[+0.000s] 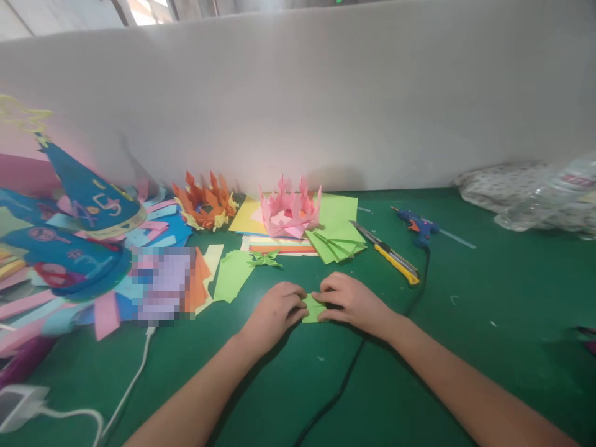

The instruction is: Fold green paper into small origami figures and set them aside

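Light-green paper (313, 313), a small, roughly square piece, lies on the glossy green table (465, 372), nearer the person than the pink paper crown (291, 217) and slightly to its right. The left hand (277, 310) grasps its left edge and the right hand (351, 304) its right, fingers bent; fingertips cover part of it, so its folds are hard to make out. Nearer than the crown, leftward, sits a pointed green folded shape (265, 258); rightward, thin green sheets (338, 245) fan out. Farther right of the crown are a yellow-bodied utility knife (395, 264), a blue glue gun (421, 228) and a clear plastic bottle (544, 195), cut off by the frame, its red print unreadable. Left of the crown stand a spiky orange-and-yellow crown (202, 202) and a blue cone hat (84, 180) marked with an "A" and an "S" or "5". Pixelation hides a lilac rectangle (167, 282) there.
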The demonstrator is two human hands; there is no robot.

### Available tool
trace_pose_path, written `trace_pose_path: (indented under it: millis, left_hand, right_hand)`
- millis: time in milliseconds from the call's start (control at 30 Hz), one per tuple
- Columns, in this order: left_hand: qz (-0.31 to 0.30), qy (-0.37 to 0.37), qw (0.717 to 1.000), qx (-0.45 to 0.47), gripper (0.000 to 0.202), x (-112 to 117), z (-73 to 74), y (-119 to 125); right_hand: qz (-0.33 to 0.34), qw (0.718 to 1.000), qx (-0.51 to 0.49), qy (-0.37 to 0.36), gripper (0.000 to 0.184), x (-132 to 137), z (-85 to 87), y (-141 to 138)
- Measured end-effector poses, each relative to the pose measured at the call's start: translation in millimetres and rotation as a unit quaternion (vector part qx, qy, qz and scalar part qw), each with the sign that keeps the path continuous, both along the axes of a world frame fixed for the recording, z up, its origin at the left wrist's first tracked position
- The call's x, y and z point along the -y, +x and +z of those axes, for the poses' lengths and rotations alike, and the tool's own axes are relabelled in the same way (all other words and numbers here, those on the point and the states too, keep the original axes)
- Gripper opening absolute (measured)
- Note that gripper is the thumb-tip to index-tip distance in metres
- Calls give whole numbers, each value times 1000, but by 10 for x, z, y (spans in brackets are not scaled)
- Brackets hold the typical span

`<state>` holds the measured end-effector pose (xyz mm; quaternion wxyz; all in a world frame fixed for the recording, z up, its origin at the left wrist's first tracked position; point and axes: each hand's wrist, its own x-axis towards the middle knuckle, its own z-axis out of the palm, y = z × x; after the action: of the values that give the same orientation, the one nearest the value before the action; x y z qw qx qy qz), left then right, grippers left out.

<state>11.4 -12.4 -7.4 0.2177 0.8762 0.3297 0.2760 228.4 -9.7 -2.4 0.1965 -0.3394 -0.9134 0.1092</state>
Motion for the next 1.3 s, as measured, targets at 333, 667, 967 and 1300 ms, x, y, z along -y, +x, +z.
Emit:
trace_pose_path:
  millis: [333,667,967,1300]
  left_hand:
    - [-6,23,999,-24,13,17,41,18]
    - [17,49,992,-116,15,86,111,89]
    - [34,58,993,-100,9,81,82,78]
    - [67,78,985,-135,9,62,54,66]
  right_hand:
    - [30,998,32,36,35,-3,17,18]
    - [38,993,66,85,40,-27,48,-45]
    - [-13,995,35,95,34,-13,42,75]
    - [-22,996,29,75,35,3,75,54]
